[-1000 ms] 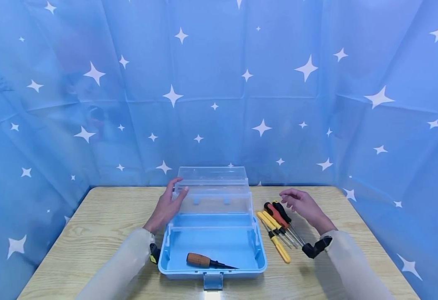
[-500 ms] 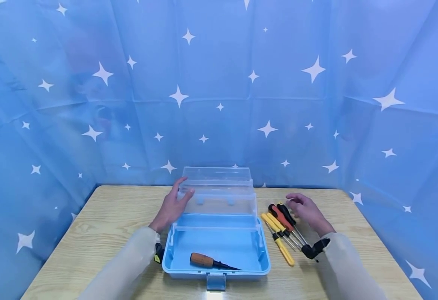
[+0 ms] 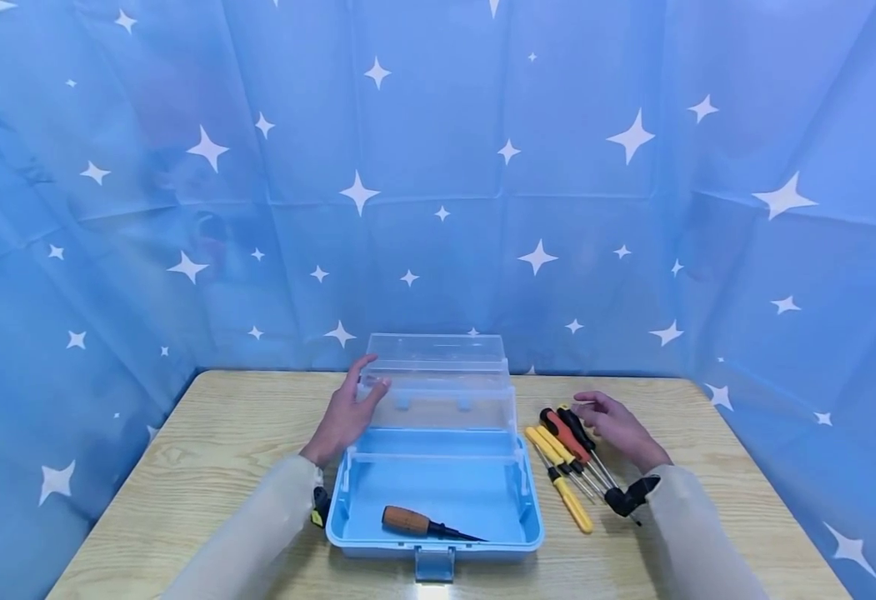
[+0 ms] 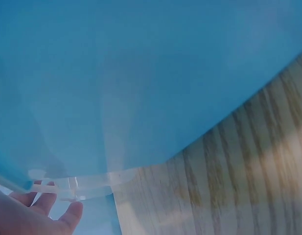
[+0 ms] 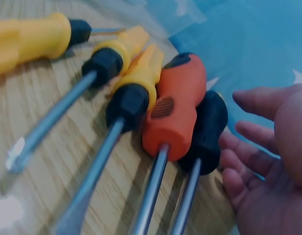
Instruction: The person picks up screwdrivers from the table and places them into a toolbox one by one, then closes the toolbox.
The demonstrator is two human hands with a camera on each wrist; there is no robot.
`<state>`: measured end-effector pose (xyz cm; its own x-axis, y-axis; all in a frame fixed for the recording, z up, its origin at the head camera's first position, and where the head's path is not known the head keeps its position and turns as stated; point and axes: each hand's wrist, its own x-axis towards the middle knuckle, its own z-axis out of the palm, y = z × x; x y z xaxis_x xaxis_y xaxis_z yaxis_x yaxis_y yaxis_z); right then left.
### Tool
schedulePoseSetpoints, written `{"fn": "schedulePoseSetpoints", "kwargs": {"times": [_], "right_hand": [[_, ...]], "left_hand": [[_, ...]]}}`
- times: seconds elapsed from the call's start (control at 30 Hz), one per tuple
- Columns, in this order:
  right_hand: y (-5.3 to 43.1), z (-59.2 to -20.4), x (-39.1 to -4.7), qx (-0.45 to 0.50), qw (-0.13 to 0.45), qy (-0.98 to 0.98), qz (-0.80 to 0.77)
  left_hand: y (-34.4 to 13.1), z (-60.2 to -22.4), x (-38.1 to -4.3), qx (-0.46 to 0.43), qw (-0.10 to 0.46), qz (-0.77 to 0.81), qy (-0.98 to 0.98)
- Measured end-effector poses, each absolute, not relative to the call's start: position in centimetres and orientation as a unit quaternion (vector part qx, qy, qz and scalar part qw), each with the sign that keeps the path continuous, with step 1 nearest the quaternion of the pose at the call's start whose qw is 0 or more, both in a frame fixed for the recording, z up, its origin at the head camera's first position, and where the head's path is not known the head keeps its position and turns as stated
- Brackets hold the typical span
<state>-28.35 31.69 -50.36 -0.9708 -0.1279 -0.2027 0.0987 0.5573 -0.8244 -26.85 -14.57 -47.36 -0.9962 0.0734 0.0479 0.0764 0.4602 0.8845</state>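
A light-blue toolbox (image 3: pixel 340 533) stands with its clear lid (image 3: pixel 438 404) raised at the back. My left hand (image 3: pixel 343 421) grips the lid's left edge, thumb in front; in the left wrist view the fingers (image 4: pixel 45 200) bend at the clear plastic. Inside the box lies a tool with a brown handle (image 3: pixel 405 520) and a dark tapering shaft. Beside the black-handled screwdriver (image 5: pixel 207 132), my right hand (image 3: pixel 618 425) hovers with loosely bent fingers and holds nothing. Some fingertips are close to its handle; contact is unclear. An orange-handled screwdriver (image 5: pixel 175 107) lies alongside.
Three yellow-handled screwdrivers lie between the box and the orange one, the nearest yellow screwdriver (image 3: pixel 574 504) pointing its handle toward me. The wooden table (image 3: pixel 205 442) ends at a blue star-patterned curtain (image 3: pixel 438 167) behind and at the sides.
My right hand has come slightly down toward the black-handled screwdriver. The left hand stays at the lid. The head view has shifted a little, moving everything right in the picture.
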Motion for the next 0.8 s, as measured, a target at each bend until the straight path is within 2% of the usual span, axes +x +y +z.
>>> {"fn": "schedulePoseSetpoints", "kwargs": {"times": [0.8], "right_hand": [[31.56, -51.16, -28.13, -0.025, 0.099, 0.895, -0.435]], "left_hand": [[-14.43, -47.15, -26.72, -0.041, 0.003, -0.518, -0.855]]}}
